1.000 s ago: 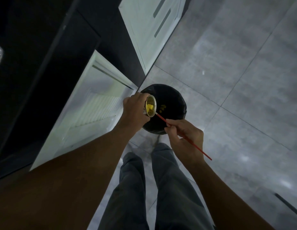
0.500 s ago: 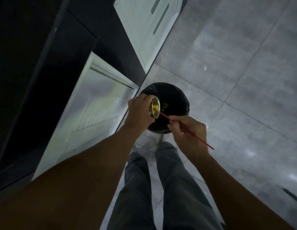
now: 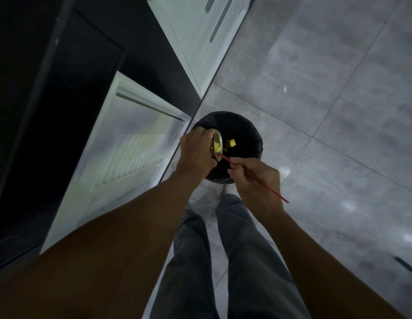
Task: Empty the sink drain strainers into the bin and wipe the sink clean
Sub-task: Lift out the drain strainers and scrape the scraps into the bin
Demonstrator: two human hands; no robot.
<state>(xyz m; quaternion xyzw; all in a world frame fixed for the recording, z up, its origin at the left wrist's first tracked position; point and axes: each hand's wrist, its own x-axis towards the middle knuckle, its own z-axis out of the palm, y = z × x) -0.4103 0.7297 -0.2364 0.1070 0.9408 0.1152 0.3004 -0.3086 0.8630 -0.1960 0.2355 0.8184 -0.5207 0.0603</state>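
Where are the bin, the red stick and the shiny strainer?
bin [image 3: 235, 117]: head view, on the black liner at its far rim.
red stick [image 3: 273, 192]: head view, on the bare stretch near its back end.
strainer [image 3: 217, 145]: head view, on the middle of its open face.

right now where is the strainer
Head view, centre: left hand grips the strainer tilted over the black bin, the red stick at its rim.

No legible text, perhaps from dimness.
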